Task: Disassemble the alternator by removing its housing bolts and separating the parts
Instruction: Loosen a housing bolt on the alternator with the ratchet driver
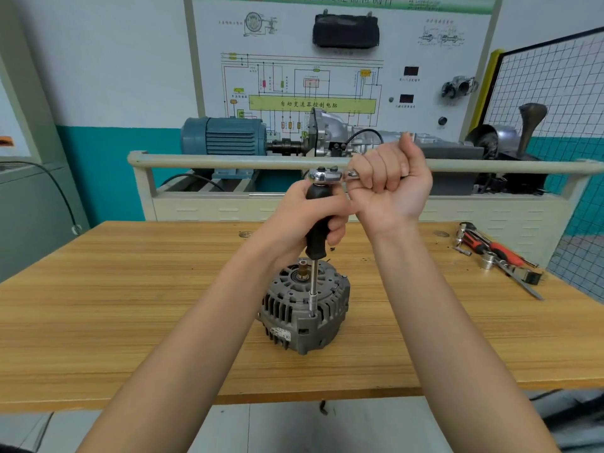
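Wood-grain laminate counter (130,322) fills the near view, and right in the middle of it sits the grey cast-metal alternator (305,308), shaft end up, ribbed vents round its housing and a white label low on its near side. That's a dense, stiff lump by the look of it: it should stay planted under torque, but I'd expect it to want to spin, so a palm on the ribbed housing is the sensible hold, well away from the brass-coloured shaft tip (303,266). Planted on a housing bolt at the near rim is the chrome extension shaft with its small socket (313,294), standing close to upright. Up from there, the left hand (312,212) has its fingers curled round the black driver handle (316,230), steadying the column. On top sits the chrome ratchet head (323,175), and the right hand (389,178) is clenched in a fist round the ratchet's bar, ready to swing. Smooth chrome can slip, so that fist wants to stay tight and the socket square on the bolt head. Off to the right on the counter lie loose red-and-black handled tools and sockets (496,256). Beyond stands a trainer rig with a blue electric motor (222,135) and a white wiring-diagram board (310,76).
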{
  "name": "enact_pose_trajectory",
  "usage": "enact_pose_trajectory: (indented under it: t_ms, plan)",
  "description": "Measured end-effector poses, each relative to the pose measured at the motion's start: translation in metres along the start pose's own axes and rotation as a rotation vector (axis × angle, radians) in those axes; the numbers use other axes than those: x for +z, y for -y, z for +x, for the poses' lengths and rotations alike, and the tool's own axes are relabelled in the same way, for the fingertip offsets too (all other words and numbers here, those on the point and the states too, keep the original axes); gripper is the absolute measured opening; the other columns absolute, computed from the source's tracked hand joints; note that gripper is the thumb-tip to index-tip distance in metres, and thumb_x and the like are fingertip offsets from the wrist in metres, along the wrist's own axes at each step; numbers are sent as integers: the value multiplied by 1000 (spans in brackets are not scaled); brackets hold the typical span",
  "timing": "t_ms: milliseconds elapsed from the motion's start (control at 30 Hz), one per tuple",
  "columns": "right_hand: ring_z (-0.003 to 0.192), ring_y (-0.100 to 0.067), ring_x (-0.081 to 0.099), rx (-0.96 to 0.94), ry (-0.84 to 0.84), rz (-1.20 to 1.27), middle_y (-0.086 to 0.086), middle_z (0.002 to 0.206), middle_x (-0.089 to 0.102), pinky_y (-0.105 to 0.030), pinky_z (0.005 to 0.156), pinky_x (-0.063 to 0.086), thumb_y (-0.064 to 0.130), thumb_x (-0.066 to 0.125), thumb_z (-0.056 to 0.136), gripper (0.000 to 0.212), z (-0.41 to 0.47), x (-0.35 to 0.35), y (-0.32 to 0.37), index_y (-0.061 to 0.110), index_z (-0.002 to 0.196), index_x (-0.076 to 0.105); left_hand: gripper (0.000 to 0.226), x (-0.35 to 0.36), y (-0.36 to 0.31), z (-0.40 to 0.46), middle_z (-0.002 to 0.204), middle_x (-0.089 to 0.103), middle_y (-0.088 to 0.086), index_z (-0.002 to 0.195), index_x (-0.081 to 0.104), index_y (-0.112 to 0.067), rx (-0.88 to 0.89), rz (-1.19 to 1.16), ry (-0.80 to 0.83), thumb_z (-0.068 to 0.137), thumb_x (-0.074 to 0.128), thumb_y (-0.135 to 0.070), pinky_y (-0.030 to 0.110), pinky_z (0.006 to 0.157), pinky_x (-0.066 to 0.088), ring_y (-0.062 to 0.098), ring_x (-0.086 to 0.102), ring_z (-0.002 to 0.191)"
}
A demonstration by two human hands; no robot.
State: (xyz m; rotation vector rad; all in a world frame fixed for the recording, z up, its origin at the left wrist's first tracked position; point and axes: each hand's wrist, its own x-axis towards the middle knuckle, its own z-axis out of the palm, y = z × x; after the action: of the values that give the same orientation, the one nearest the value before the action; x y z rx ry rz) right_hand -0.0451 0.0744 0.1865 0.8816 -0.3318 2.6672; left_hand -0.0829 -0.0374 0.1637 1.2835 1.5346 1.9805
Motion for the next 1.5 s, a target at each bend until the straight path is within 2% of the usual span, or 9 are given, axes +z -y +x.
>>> enact_pose_trajectory:
  t_ms: [100, 300, 433, 533, 700, 967, 1067, 1300, 1500]
  plan:
    - [38, -10, 8, 15, -22, 49, 4, 35, 15, -22, 39, 19, 16, 42, 85, 46, 2, -2, 0, 12, 39, 37, 38, 2, 2, 2, 39, 30, -7, 48, 39, -21, -33, -115, 34, 79, 56, -7, 14, 36, 21, 7, 23, 29]
    - [38, -12, 9, -173, 36, -194, 4, 32, 23, -23, 41, 20, 14, 40, 88, 48, -14, 9, -9, 17, 39, 36, 42, 6, 6, 4, 40, 25, -8, 46, 35, -25, -15, -55, -221, 74, 56, -3, 12, 37, 17, 7, 15, 32]
    - [37, -7, 25, -600, 201, -693, 9, 41, 32, -24, 46, 23, 5, 48, 86, 44, -29, 17, -35, 23, 47, 42, 40, 18, 9, 12, 45, 33, 2, 55, 37, -13, 33, 103, -454, 86, 52, 6, 21, 40, 26, 15, 26, 37]
    - [43, -5, 36, -867, 301, -1018, 11, 50, 41, -23, 50, 28, 7, 52, 81, 28, -40, 14, -53, 19, 56, 49, 24, 36, 11, 10, 64, 33, 11, 65, 34, -12, 176, 77, -441, 88, 42, -15, 41, 59, 33, 20, 31, 59]
    - [36, -4, 27, -632, 289, -719, 10, 40, 31, -21, 47, 22, 9, 51, 79, 39, -31, 18, -37, 24, 46, 38, 39, 15, 11, 3, 48, 33, -2, 58, 37, -15, 83, 102, -450, 84, 58, 5, 18, 40, 24, 9, 27, 40]
    - [38, -10, 6, -3, -98, 51, 1, 29, 24, -21, 39, 16, 15, 41, 86, 48, 6, -4, 2, 13, 39, 33, 30, 2, 1, 5, 44, 42, 1, 50, 48, -17, -44, -8, -100, 73, 62, -3, 24, 44, 38, 17, 40, 40]
    - [38, -9, 6, 40, -162, 132, 0, 29, 23, -21, 39, 15, 14, 43, 86, 49, 14, -10, 3, 13, 38, 32, 40, 4, 1, 8, 38, 31, -5, 45, 37, -20, -114, -60, -48, 76, 58, -4, 19, 37, 23, 10, 26, 32]
    - [38, -11, 9, -183, -2, -261, 6, 32, 24, -22, 39, 20, 13, 34, 96, 57, -6, 9, -14, 18, 39, 35, 46, 9, 4, 6, 41, 23, -6, 51, 30, -21, -68, 6, -378, 81, 50, 9, 15, 39, 16, 10, 14, 35]
    - [42, -7, 29, -722, 269, -850, 8, 48, 37, -29, 50, 23, 10, 53, 80, 35, -35, 15, -52, 27, 50, 43, 44, 21, 5, 5, 44, 31, -8, 55, 33, -17, 70, 171, -600, 87, 57, 3, 19, 40, 20, 7, 23, 44]
